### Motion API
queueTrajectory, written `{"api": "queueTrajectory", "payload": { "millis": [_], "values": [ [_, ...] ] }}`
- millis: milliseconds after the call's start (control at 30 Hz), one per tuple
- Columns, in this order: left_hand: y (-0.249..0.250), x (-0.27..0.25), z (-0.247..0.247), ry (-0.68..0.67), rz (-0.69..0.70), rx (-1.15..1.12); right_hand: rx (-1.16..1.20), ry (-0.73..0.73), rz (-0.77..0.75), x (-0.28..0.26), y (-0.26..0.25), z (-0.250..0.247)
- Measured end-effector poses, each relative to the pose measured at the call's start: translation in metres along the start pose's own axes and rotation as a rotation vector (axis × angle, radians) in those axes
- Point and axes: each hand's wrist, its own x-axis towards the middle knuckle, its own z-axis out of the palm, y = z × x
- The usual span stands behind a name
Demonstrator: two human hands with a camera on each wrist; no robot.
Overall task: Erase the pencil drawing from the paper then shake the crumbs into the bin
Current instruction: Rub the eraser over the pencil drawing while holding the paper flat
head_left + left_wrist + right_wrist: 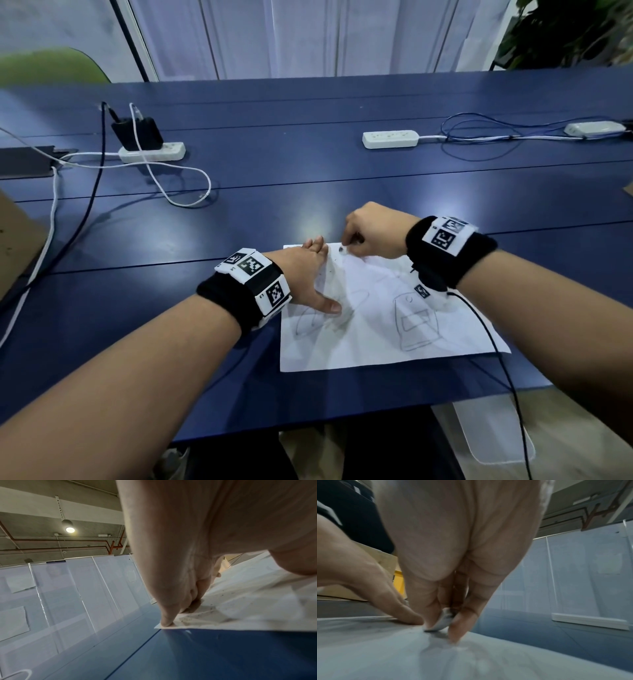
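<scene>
Erasing step under way. Your left hand (310, 274), fingers spread flat, pins the paper (376, 329) near the desk's front edge; your right hand (371, 234) pinches the eraser (441, 622) at the paper's far edge. Sketches remain: rub nearer next.

Head view looks forward and down from above the near edge of the blue table (308, 171), taking in both forearms and the whole paper (376, 329). Left wrist view sits very close under the left hand (180, 547), low over the table, facing the paper's far left corner and the white partition panels (68, 588). Right wrist view, equally close and low, faces the right hand (462, 534) pinching an eraser (442, 622) on the paper. All 3 share that far edge.
</scene>
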Motion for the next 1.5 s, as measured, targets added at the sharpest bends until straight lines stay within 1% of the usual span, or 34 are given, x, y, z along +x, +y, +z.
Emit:
{"api": "queueTrajectory", "payload": {
  "millis": [100,133,167,300,367,467,567,600,733,800,900,967,1000,1200,1267,1300,1400,1433,1500],
  "values": [
    [0.0,0.0,0.0,0.007,0.005,-0.004,0.009,-0.061,-0.099,-0.022,-0.007,0.004],
    [0.001,-0.001,0.0,0.01,0.007,-0.002,0.016,-0.09,-0.11,-0.026,-0.009,0.006],
    [0.001,-0.001,0.0,0.011,0.007,0.001,0.011,-0.1,-0.104,-0.026,-0.009,0.005],
    [0.002,-0.002,-0.001,0.004,0.003,0.014,-0.025,-0.023,0.017,-0.002,-0.001,-0.002],
    [0.003,-0.003,-0.001,0.005,0.0,0.012,-0.014,-0.009,0.04,0.004,0.003,-0.003],
    [0.002,-0.002,-0.001,0.006,0.003,0.025,-0.006,0.001,-0.017,-0.009,0.001,0.003],
    [0.002,-0.001,-0.001,-0.001,0.0,0.018,0.019,-0.058,-0.074,-0.025,-0.004,0.008],
    [0.001,-0.001,-0.001,-0.001,0.001,0.018,0.013,-0.062,-0.063,-0.025,-0.004,0.008],
    [0.001,0.001,0.001,-0.006,-0.004,0.016,-0.012,0.001,0.028,-0.003,0.003,0.001],
    [0.0,0.001,0.001,-0.004,-0.007,0.014,-0.003,0.01,0.038,0.003,0.006,-0.001],
    [-0.001,0.001,0.002,0.001,-0.006,0.013,-0.003,0.003,-0.012,-0.008,0.004,0.004],
    [-0.001,0.002,0.002,0.002,-0.006,0.004,0.01,-0.041,-0.069,-0.019,0.0,0.008],
    [-0.001,0.002,0.002,0.001,-0.007,0.0,0.02,-0.06,-0.072,-0.021,-0.001,0.009],
    [-0.001,0.002,0.002,-0.007,-0.01,0.012,0.037,0.014,0.077,0.006,0.011,-0.001],
    [-0.001,0.001,0.002,-0.009,-0.01,0.011,0.008,0.025,0.061,0.003,0.008,0.0],
    [-0.001,0.001,0.002,-0.01,-0.011,0.01,-0.011,0.025,0.025,-0.002,0.005,0.001],
    [0.001,0.0,0.0,-0.011,-0.011,0.007,-0.013,-0.05,-0.082,-0.019,-0.003,0.008],
    [0.002,-0.001,-0.001,-0.012,-0.01,0.004,-0.009,-0.07,-0.077,-0.02,-0.004,0.008],
    [0.003,-0.003,-0.002,-0.013,-0.013,0.005,-0.004,-0.047,-0.031,-0.013,-0.003,0.006]
  ]
}}
